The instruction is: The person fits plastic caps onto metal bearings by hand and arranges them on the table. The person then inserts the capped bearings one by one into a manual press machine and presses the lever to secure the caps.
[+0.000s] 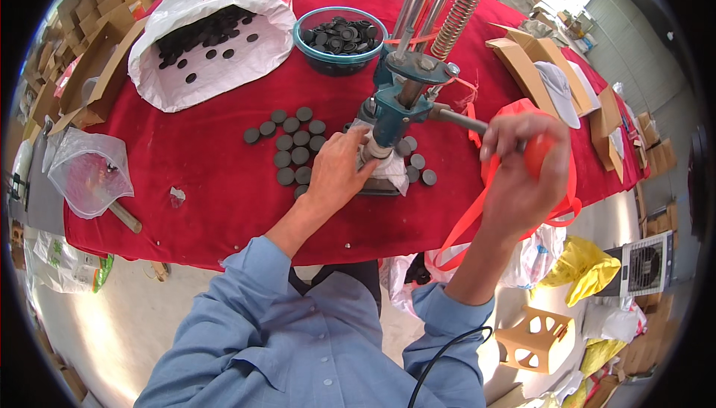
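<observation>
A green hand press (403, 102) with a steel column and a coil spring (460, 16) stands on the red-covered table. My left hand (337, 171) is at its base, with thumb and fingertips closed around the spot under the ram (378, 147). Whatever they pinch there is hidden. My right hand (526, 158) grips the red ball knob (537, 153) at the end of the press lever (462, 119). Several dark round caps (300, 139) lie grouped left of the press, and a few more caps (418, 162) lie at its right. White cloth or film (394, 173) covers part of the base.
A teal-rimmed bowl (304, 41) holds many black discs. A white sack (168, 95) lies open with black discs inside. Red strap material (570, 177) hangs near my right hand. A clear plastic bag (89, 177) and a rod (125, 216) lie at left; cardboard boxes (514, 57) stand at right.
</observation>
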Demonstrator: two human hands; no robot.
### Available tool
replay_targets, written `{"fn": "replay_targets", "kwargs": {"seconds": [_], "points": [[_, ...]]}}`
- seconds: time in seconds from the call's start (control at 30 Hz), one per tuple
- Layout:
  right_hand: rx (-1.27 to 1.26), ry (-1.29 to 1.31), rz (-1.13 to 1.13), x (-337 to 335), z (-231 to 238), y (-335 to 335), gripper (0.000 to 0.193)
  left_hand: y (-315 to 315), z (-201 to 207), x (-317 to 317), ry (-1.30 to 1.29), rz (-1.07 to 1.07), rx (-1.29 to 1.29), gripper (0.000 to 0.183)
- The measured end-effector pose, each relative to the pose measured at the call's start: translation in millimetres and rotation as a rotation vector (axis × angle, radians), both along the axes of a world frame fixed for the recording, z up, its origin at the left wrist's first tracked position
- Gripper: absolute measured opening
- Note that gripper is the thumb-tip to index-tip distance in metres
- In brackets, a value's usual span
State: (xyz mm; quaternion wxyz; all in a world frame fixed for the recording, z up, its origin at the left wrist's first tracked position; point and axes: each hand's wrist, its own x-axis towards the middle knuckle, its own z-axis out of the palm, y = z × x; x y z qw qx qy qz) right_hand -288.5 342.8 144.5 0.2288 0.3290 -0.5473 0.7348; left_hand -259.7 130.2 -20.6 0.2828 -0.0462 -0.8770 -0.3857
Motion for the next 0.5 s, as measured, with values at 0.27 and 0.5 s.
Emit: {"fn": "replay_targets", "kwargs": {"seconds": [0.27,0.5], "points": [[0.022,0.022,0.061,4.2,-2.8,6.6,0.049,13.4,2.3,-9.8,0.005,0.012,0.097,0.072],[0.02,-0.009,0.038,5.3,3.5,5.9,0.05,11.0,-2.8,-4.9,0.016,-0.015,0.161,0.076]]}}
